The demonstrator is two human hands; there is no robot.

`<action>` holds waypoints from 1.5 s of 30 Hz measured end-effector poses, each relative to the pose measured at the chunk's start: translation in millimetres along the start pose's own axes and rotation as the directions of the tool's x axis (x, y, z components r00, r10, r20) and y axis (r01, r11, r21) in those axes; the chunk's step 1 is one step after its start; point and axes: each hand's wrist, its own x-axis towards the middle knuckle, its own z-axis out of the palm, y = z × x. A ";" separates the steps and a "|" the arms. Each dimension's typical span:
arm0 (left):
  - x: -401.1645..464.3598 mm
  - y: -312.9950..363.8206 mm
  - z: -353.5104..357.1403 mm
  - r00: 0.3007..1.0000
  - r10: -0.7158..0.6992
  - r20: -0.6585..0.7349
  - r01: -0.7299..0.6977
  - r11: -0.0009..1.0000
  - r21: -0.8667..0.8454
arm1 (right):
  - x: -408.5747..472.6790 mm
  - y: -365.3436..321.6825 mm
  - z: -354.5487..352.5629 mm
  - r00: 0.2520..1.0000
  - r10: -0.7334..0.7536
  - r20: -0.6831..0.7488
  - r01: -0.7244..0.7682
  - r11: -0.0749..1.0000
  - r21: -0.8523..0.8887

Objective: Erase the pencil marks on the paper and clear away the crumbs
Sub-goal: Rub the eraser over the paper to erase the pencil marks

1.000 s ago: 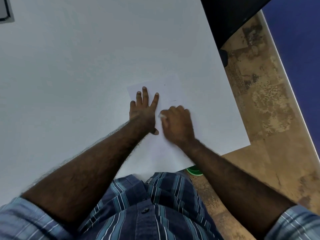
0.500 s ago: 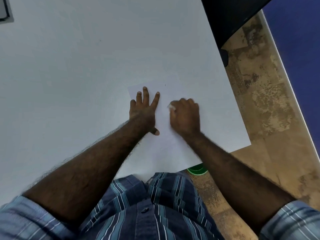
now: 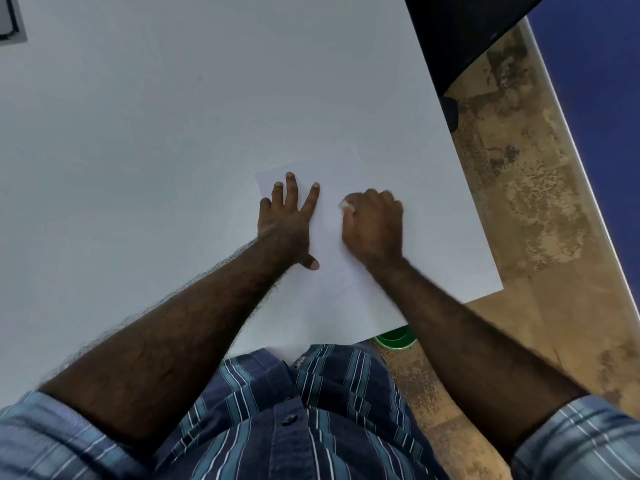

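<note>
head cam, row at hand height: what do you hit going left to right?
Bare white table → left hand flat on the paper → eraser → right hand gripping it → table's right edge → mottled tan floor → blue wall.

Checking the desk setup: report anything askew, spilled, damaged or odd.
Little stands out. The paper lies turned at an angle to the table edge, left hand flat on it, right hand gripping the eraser. A green object sits on the floor by the table edge.
</note>
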 end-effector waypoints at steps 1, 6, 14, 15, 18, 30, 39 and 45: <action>-0.3 0.2 -0.3 1.000 0.000 0.004 0.000 1.000 -0.003 | 7.6 4.4 -0.4 0.998 0.058 -0.019 -0.059 0.998 -0.005; 0.8 0.1 -0.4 1.000 0.001 -0.010 -0.001 1.000 0.008 | -11.7 -18.9 1.4 0.999 -0.020 0.049 0.016 0.997 0.079; 0.0 -1.8 0.4 1.000 0.003 -0.004 -0.003 1.000 -0.011 | 8.3 6.3 -0.5 0.996 0.078 -0.042 -0.078 0.997 0.006; 0.0 -1.7 0.5 1.000 0.005 -0.002 -0.005 1.000 -0.019 | 14.7 10.5 -0.1 0.988 0.144 -0.053 -0.144 0.990 0.010; 0.3 -1.1 0.0 1.000 0.005 -0.005 -0.005 1.000 -0.014 | 11.1 -0.2 1.0 0.979 0.198 -0.059 -0.195 0.980 0.046; 1.6 -2.8 1.4 1.000 0.008 -0.002 -0.008 1.000 -0.011 | 19.2 5.8 4.0 0.982 0.172 -0.079 -0.171 0.985 0.018; 1.4 -3.1 1.7 0.999 0.017 -0.027 -0.017 1.000 -0.016 | -26.9 -34.5 2.5 0.975 -0.187 0.116 0.177 0.980 0.093; 0.5 -1.8 -0.8 1.000 0.008 0.005 -0.008 1.000 -0.015 | 27.2 10.0 2.4 0.987 0.139 -0.085 -0.139 0.990 0.004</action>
